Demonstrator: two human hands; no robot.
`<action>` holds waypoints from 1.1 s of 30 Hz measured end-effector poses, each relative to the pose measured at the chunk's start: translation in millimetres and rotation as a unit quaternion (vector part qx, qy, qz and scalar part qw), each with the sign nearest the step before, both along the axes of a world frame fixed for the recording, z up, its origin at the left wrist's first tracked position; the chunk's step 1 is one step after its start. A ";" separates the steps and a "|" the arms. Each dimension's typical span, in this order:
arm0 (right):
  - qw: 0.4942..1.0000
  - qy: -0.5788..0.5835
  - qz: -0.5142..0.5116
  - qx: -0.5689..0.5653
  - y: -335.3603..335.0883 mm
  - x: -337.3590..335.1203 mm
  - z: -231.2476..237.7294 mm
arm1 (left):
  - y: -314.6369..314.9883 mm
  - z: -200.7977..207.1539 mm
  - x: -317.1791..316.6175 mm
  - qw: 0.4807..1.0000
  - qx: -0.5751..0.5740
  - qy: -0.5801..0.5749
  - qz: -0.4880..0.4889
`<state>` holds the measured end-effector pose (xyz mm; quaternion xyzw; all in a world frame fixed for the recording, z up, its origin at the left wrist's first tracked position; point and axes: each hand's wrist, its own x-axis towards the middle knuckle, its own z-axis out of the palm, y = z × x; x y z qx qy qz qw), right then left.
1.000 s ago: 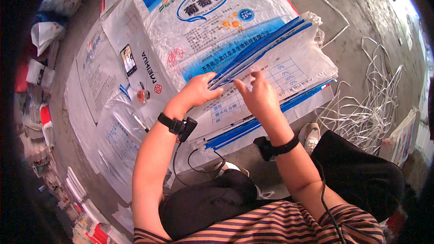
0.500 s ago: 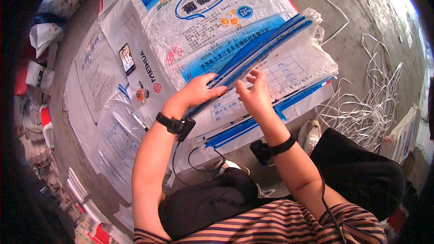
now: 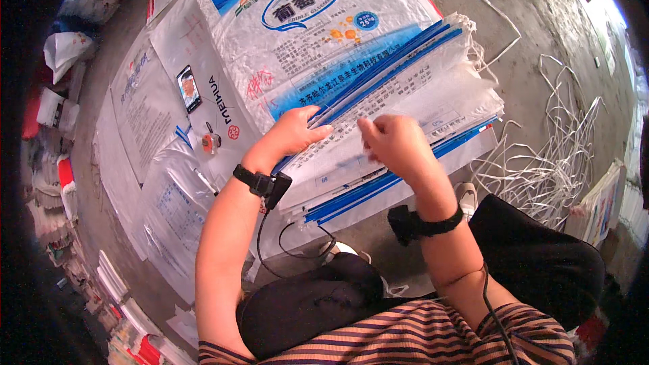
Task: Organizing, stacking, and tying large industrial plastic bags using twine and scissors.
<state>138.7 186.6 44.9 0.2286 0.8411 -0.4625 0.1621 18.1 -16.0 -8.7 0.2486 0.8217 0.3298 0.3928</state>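
Observation:
A pile of flattened white woven sacks [image 3: 454, 88] with blue folded edges lies before me, its upper layers bent up along a slanting ridge. My left hand [image 3: 292, 136] is closed round the near-left end of these folded edges, thumb on the printed white side. Over the white panels my right hand [image 3: 400, 143] is curled, its index finger and thumb close to the fold. Whether it pinches a sack edge is hidden. Behind the ridge a large printed sack [image 3: 284, 40] with blue bands lies flat.
A phone [image 3: 189, 89] and a small orange-and-clear round object [image 3: 211, 142] rest on white sacks to the left. Tangled white strips [image 3: 541, 162] cover the floor at right, near another stack [image 3: 595, 206]. A black cable [image 3: 260, 243] runs from my left wrist.
My right hand has turned and curled, shifting slightly right and nearer me. Different printed text now shows on the sack panel beneath it. My left hand has stayed almost still.

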 end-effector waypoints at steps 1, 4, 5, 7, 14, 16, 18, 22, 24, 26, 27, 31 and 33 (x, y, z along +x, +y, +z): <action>0.997 0.014 -0.020 0.069 -5.3 -5.3 -0.6 | -5.7 0.5 -1.1 1.000 0.005 -0.002 -0.002; 0.974 0.145 -0.133 0.111 -18.5 3.1 -38.1 | -4.2 -0.9 -1.5 0.999 0.030 -0.014 -0.002; 0.983 0.103 -0.150 0.015 -19.7 3.1 -43.7 | -5.6 -1.8 -0.2 0.999 0.042 -0.022 0.006; 0.976 0.111 -0.188 0.010 -35.7 3.0 -52.6 | -9.2 -2.4 -0.4 0.999 0.039 -0.032 0.010; 0.952 0.124 -0.278 -0.040 -51.2 -4.1 -63.2 | -8.6 -6.0 1.3 0.999 0.040 -0.032 0.007; 0.953 0.109 -0.277 -0.050 -49.7 -4.2 -61.6 | -6.4 -0.7 3.2 0.999 0.033 -0.033 0.008; 0.943 0.114 -0.298 -0.095 -46.2 -2.4 -61.7 | -3.0 1.7 3.6 0.999 0.028 -0.034 0.008; 0.948 0.117 -0.287 -0.077 -35.8 2.6 -65.6 | -3.8 0.2 4.1 0.999 0.036 -0.026 0.015; 0.954 0.105 -0.270 -0.073 -22.8 5.5 -86.6 | -2.0 -3.1 3.7 0.999 0.049 -0.014 0.017; 0.962 0.099 -0.245 -0.063 -15.6 3.2 -77.9 | -7.8 -8.3 4.7 0.999 0.037 -0.005 0.018; 0.962 0.052 -0.233 -0.132 -10.1 3.9 -71.9 | -10.4 -11.3 3.5 0.999 0.041 -0.005 0.030; 0.966 -0.137 -0.069 -0.208 17.3 4.5 -8.1 | -5.1 1.8 -3.9 1.000 -0.006 0.016 -0.003; 0.965 -0.123 -0.067 -0.220 24.2 3.2 5.3 | -5.6 1.3 -2.7 1.000 -0.016 -0.011 -0.012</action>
